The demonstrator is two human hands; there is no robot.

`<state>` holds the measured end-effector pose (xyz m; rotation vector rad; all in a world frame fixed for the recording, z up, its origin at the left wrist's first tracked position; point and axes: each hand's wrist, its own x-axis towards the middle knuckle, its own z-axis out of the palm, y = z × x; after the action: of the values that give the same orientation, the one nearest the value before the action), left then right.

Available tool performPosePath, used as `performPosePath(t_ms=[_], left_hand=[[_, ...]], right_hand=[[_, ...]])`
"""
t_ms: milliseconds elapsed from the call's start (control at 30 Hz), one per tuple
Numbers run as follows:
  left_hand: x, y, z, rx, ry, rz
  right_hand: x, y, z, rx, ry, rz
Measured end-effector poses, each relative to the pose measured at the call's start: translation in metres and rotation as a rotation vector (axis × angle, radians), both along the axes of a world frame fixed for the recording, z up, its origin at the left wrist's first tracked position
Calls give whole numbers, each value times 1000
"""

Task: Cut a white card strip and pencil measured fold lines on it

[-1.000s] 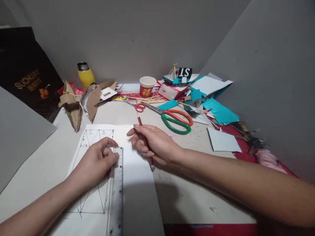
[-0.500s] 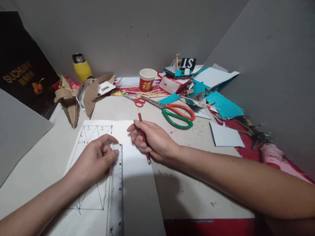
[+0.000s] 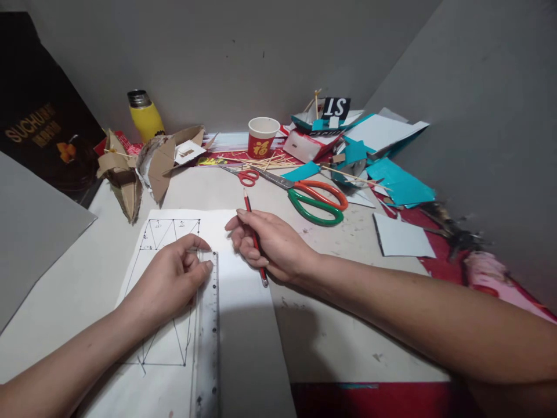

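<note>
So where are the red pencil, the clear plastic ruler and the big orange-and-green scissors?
Red pencil (image 3: 248, 204), head view, upper shaft.
Clear plastic ruler (image 3: 209, 337), head view, mid-length.
Orange-and-green scissors (image 3: 314, 204), head view, handle loops.

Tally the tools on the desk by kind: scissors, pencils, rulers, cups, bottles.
Scissors: 2, a large pair and a small red pair
Pencil: 1, in the right hand
Ruler: 1, under the left hand
Cup: 1
Bottle: 1
Total: 6

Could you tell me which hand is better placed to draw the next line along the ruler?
The right hand: it already holds the pencil beside the ruler's top end. The left hand rests on the ruler over the drawn sheet.
</note>
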<state>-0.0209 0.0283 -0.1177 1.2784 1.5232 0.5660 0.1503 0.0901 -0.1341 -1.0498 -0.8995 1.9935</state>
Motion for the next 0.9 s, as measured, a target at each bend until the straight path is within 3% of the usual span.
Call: performPosePath(t_ms=[900], left_hand=[[-7, 0, -5, -26, -36, -28]], right_hand=[[1, -1, -2, 11, -1, 23]])
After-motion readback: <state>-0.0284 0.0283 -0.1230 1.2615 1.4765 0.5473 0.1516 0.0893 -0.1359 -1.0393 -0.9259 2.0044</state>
